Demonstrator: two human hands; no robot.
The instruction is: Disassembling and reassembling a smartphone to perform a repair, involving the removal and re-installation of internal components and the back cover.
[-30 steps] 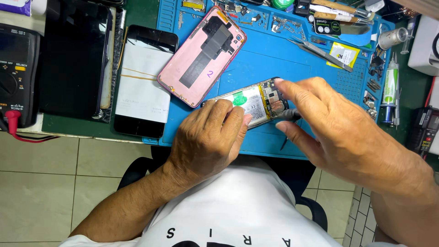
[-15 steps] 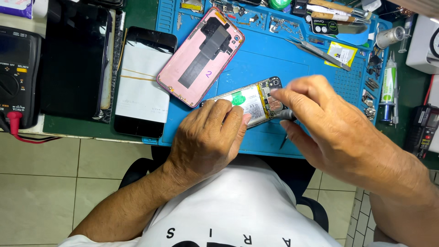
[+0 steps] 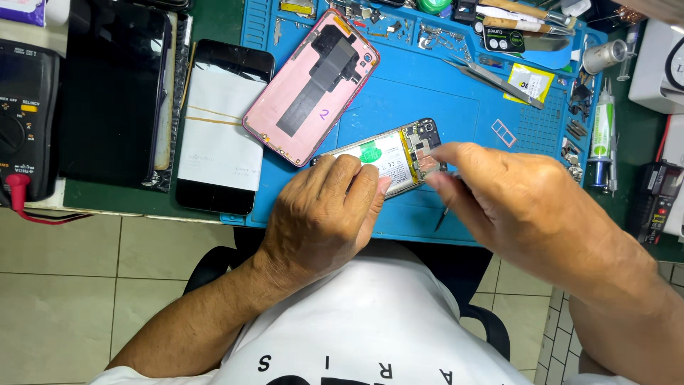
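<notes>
Your left hand (image 3: 324, 217) pins the opened phone (image 3: 388, 157) flat on the blue mat (image 3: 442, 107), near its front edge. Your right hand (image 3: 509, 203) pinches a thin tool (image 3: 442, 217), grip closed, fingertips at the phone's board end. Pink back cover (image 3: 310, 85) lies just beside.

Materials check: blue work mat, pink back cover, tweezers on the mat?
Blue work mat: looks like matte silicone or rubber, with moulded ridges and trays. Pink back cover: likely plastic, smooth with a slight sheen, though thin metal can't be excluded. Tweezers: metal, shiny silver reflections.
</notes>
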